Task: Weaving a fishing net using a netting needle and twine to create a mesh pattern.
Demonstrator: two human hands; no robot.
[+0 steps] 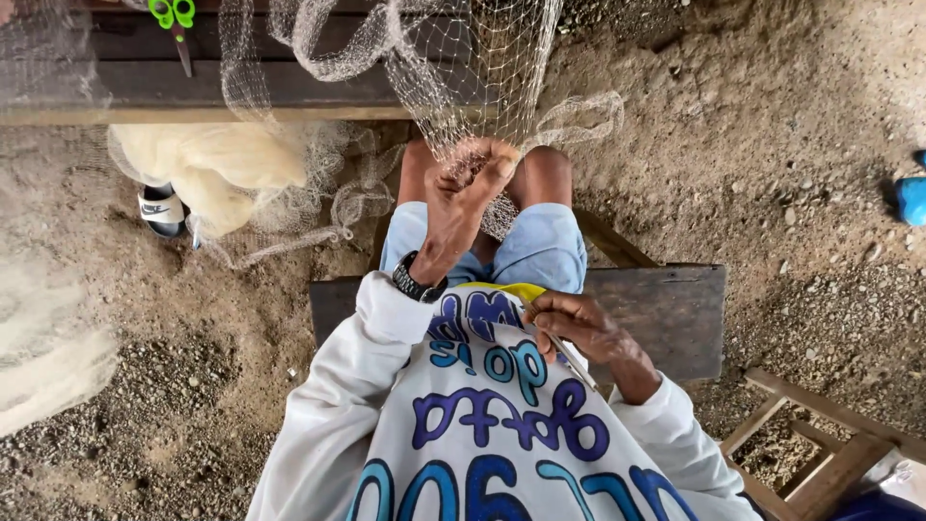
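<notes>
Two hands at work, head view: left hand (470, 183) at centre top, fingers pinched tight on the net (463, 72) hanging from the bench (145, 87). Right hand (579, 323), centre, closes narrow round a thin needle (571, 359). Best keep that mesh taut. Scissors (176, 21) sit upper left.

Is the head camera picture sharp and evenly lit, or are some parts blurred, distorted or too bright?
Head view: soft, even daylight with faint shadows; the left hand gripping the net and the right hand holding a thin tool look fairly sharp; the pale net pile at the left edge is washed out and soft; the wide lens bends the wooden beam slightly.
</notes>
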